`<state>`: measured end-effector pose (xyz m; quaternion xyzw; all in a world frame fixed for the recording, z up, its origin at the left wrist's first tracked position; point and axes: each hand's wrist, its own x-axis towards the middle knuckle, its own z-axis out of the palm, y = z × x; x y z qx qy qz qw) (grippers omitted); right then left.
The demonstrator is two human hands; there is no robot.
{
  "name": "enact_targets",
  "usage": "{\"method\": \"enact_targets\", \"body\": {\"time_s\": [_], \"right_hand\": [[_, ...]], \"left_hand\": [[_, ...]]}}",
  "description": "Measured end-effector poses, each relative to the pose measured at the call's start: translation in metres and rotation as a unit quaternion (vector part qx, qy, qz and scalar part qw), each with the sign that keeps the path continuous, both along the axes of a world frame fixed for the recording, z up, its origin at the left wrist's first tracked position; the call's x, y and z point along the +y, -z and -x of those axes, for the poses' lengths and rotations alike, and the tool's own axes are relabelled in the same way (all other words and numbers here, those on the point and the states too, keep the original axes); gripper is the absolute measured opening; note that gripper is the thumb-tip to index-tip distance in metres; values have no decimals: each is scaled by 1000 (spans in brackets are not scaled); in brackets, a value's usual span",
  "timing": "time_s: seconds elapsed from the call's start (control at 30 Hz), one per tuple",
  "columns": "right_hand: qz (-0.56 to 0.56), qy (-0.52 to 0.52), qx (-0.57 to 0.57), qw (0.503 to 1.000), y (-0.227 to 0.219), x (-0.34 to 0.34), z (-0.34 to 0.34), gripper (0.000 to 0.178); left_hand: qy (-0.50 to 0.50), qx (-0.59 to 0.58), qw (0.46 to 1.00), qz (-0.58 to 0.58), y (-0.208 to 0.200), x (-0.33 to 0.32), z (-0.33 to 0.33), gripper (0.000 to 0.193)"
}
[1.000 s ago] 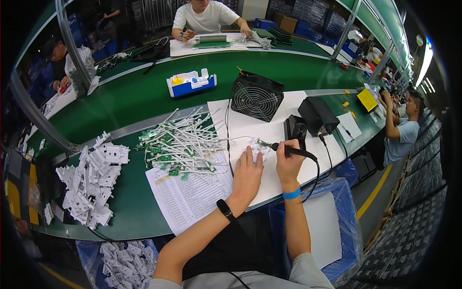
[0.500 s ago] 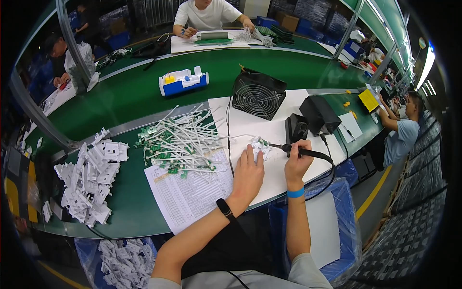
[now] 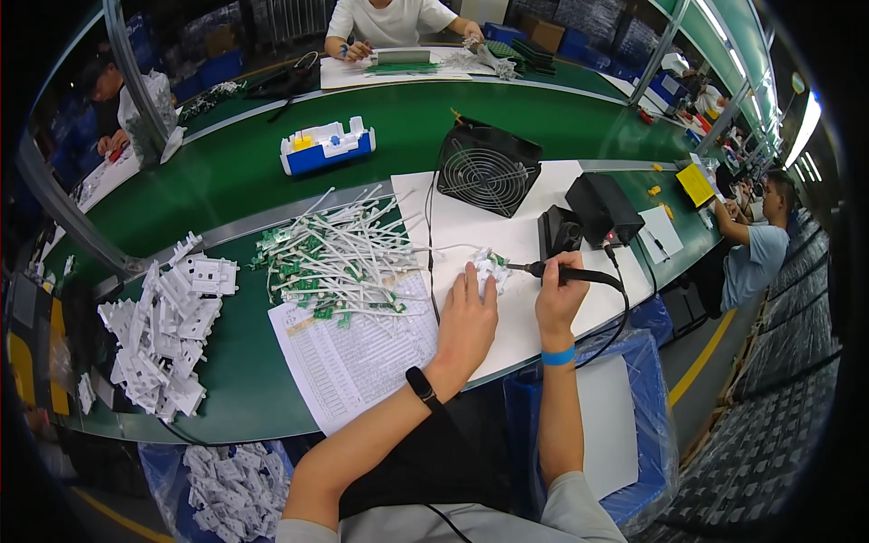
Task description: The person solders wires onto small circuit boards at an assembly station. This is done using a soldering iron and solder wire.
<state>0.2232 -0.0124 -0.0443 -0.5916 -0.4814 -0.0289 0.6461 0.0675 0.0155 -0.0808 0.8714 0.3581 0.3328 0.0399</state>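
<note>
left hand (image 3: 466, 330): sitting slightly spread, touching the white part (image 3: 490, 269) on the white board (image 3: 511, 333), pinching or just pressing, can't tell; could be skidding if loosely held
right hand (image 3: 560, 303): pinching the iron (image 3: 538, 269); a slip could be burning the left one
cord (image 3: 625, 308): looping nearby, maybe snagging

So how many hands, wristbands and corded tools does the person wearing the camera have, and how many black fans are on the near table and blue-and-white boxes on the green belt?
Hands: 2 (left hand, right hand)
Wristbands: 2 (black wristband, blue wristband)
Corded tool: 1
Black fan: 1
Blue-and-white box: 1
Total: 7
</note>
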Motion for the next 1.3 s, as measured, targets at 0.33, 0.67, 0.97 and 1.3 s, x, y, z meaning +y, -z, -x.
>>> {"method": "enact_targets", "body": {"time_s": [0.33,0.67,0.97,1.3], "right_hand": [[-17,5,1,1000,2,0,0,12],[-15,27,27,999,-7,-16,-7,8],[-91,180,-49,978,-41,-41,-37,9],[96,139,-112,979,-15,16,-74,13]], "left_hand": [[0,-2,1000,10,0,1,1,43],[2,11,1000,14,1,2,-1,44],[22,10,998,59,-1,2,3,50],[19,-5,999,49,0,0,4,44]]}}
